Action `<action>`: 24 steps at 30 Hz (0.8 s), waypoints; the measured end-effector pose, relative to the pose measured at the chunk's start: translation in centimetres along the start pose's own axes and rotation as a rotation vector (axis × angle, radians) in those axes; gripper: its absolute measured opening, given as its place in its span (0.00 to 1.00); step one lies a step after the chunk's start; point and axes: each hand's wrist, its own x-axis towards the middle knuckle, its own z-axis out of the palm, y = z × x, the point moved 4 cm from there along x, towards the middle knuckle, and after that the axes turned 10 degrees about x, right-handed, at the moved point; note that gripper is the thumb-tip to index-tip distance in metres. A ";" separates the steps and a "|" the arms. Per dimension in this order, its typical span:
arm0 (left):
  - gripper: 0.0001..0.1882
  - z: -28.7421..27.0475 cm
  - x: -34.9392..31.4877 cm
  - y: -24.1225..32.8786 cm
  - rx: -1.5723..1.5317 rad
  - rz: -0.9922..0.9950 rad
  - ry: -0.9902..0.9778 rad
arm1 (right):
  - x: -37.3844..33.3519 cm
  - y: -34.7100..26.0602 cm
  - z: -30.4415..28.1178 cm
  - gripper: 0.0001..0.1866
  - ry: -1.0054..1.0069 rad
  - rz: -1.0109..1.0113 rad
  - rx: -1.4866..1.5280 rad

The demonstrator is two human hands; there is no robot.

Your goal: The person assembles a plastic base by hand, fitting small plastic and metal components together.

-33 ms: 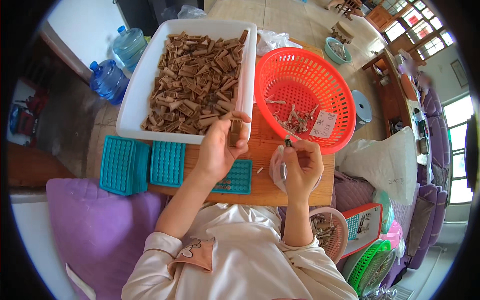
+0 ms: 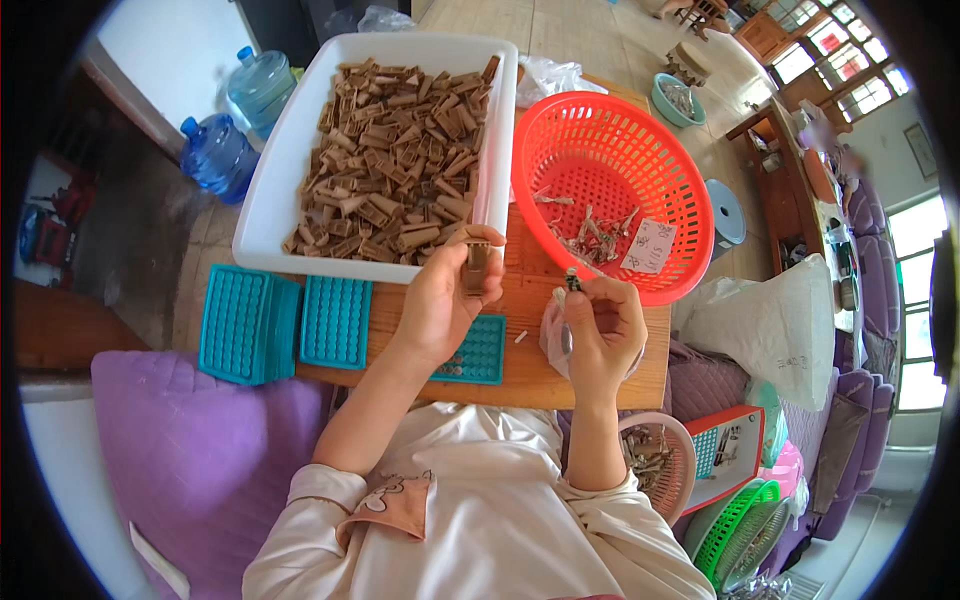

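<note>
My left hand (image 2: 445,305) is closed around a brown plastic casing (image 2: 477,268), held upright between thumb and fingers near the front edge of a white tub (image 2: 375,268). A heap of similar brown casings (image 2: 400,150) fills that tub. To the right, my right hand (image 2: 608,325) pinches a small dark green part (image 2: 573,281), perhaps a tiny circuit board, between thumb and fingertips. The two held pieces are apart. Just beyond the right hand stands a red plastic basket (image 2: 690,205) with thin, pale, wire-like parts (image 2: 600,235) and a paper label (image 2: 650,245) inside.
Teal trays with round pockets stand at the left, a stack (image 2: 245,325) beside a single tray (image 2: 336,325). Another teal tray (image 2: 482,350) lies partly behind my left forearm. A clear plastic bag (image 2: 553,335) sits by my right hand. Beside my right arm is a pink basket (image 2: 683,450).
The brown casing in my left hand has turned slightly, showing more of its hollow side. The right hand keeps its pinch on the small green part. The whole view has shifted a little.
</note>
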 end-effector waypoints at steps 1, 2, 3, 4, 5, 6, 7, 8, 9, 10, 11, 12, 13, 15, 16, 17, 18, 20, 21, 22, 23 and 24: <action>0.14 0.5 -0.6 -0.7 -0.006 -0.002 0.007 | -0.4 -0.2 0.3 0.05 -0.046 -0.032 -0.027; 0.14 1.2 -0.9 -1.1 0.072 0.005 0.098 | -0.7 -0.6 0.9 0.04 -0.043 0.011 0.003; 0.14 1.3 -1.2 -1.3 0.149 0.008 0.191 | -0.8 -0.3 0.9 0.04 -0.046 0.015 0.002; 0.16 1.1 -1.3 -1.5 0.132 0.029 0.095 | -0.9 -0.2 1.0 0.04 -0.056 -0.034 -0.041; 0.16 0.9 -1.6 -1.8 0.130 0.024 0.103 | -1.0 -0.1 1.2 0.04 -0.066 -0.081 -0.085; 0.16 1.1 -1.8 -1.9 0.153 0.039 0.071 | -1.2 -0.2 1.4 0.04 -0.067 -0.069 -0.086; 0.17 1.3 -2.0 -2.0 0.175 0.054 0.038 | -1.3 -0.4 1.7 0.04 -0.075 -0.067 -0.104; 0.20 1.3 -2.0 -2.0 0.163 0.064 0.024 | -1.4 -0.5 1.9 0.05 -0.081 -0.064 -0.124; 0.20 1.1 -2.2 -2.2 0.159 0.056 0.033 | -1.6 -0.5 2.1 0.05 -0.083 -0.052 -0.126; 0.20 1.1 -2.2 -2.1 0.208 0.114 0.017 | -1.6 -0.5 2.3 0.04 -0.099 -0.046 -0.139; 0.21 1.1 -2.3 -2.0 0.256 0.171 0.001 | -1.6 -0.5 2.5 0.04 -0.115 -0.040 -0.152; 0.21 1.0 -2.4 -2.0 0.253 0.165 0.006 | -1.8 -0.2 2.5 0.04 -0.115 -0.033 -0.155; 0.22 1.0 -2.5 -1.9 0.278 0.170 0.005 | -1.9 0.1 2.6 0.04 -0.127 -0.052 -0.143; 0.23 1.0 -2.6 -1.9 0.302 0.169 0.006 | -2.0 0.5 2.6 0.03 -0.137 -0.066 -0.134; 0.23 0.9 -2.7 -1.8 0.310 0.170 0.024 | -2.0 0.4 2.6 0.03 -0.144 -0.066 -0.153; 0.22 0.8 -2.9 -1.8 0.318 0.171 0.042 | -2.1 0.4 2.6 0.03 -0.152 -0.066 -0.171; 0.22 0.7 -3.0 -1.9 0.316 0.165 0.046 | -2.3 0.5 2.7 0.03 -0.152 -0.059 -0.173; 0.23 0.6 -3.1 -1.7 0.360 0.236 0.016 | -2.6 0.8 2.8 0.04 -0.122 -0.027 -0.146; 0.23 0.4 -3.1 -1.7 0.360 0.232 0.020 | -2.7 1.0 2.7 0.04 -0.122 -0.021 -0.146; 0.23 0.3 -3.2 -1.6 0.376 0.221 0.017 | -2.7 1.1 2.8 0.04 -0.158 -0.049 -0.164; 0.23 0.3 -3.3 -1.6 0.392 0.210 0.014 | -2.8 1.1 2.8 0.04 -0.195 -0.077 -0.182; 0.23 0.3 -3.4 -1.5 0.391 0.206 0.017 | -2.6 0.7 2.9 0.04 -0.195 -0.072 -0.182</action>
